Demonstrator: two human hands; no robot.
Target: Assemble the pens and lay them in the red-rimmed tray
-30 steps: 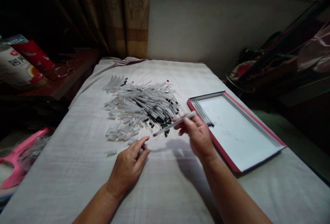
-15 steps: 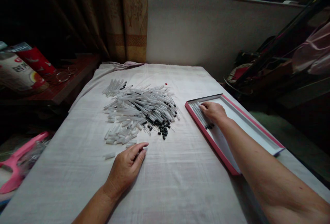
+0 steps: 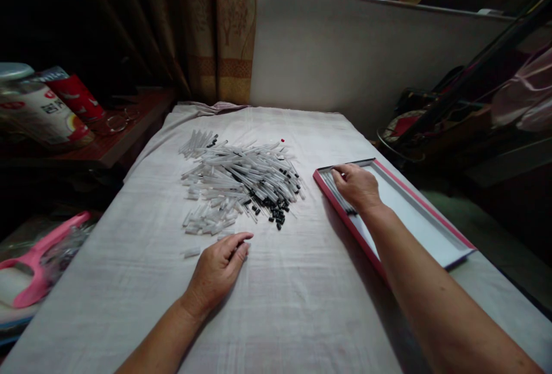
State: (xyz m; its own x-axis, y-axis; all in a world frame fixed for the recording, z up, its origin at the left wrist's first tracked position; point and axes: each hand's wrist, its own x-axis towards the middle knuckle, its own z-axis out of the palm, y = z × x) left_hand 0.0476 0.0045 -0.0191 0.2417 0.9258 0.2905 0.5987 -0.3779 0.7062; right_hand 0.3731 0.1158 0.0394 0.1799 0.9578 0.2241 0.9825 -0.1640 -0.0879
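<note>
A row of slender, clear-barrelled pens (image 3: 338,195) with dark ends is laid side by side along the near-left wall of the shallow, red-edged tray (image 3: 416,216). The row is partly covered by the right hand (image 3: 357,185), whose fingers are bunched low over the barrels; whether a pen is gripped cannot be told. For neat laying, each pen should be set down parallel and snug against its neighbour, dark ends level, and let go gently so that the row is not rolled apart.

The left hand (image 3: 219,265) is rested on the cloth-covered surface (image 3: 276,311), thumb and forefinger curled with a narrow gap between; whether anything small is held cannot be made out. Beyond it are heaped loose clear tubes (image 3: 241,170), black caps (image 3: 278,212) and short clear pieces (image 3: 207,219).

Farther left, a jar (image 3: 47,112) is wrapped in a pale label on which dark characters are printed, too blurred to be read. No brand can be made out on the pens or tray.
</note>
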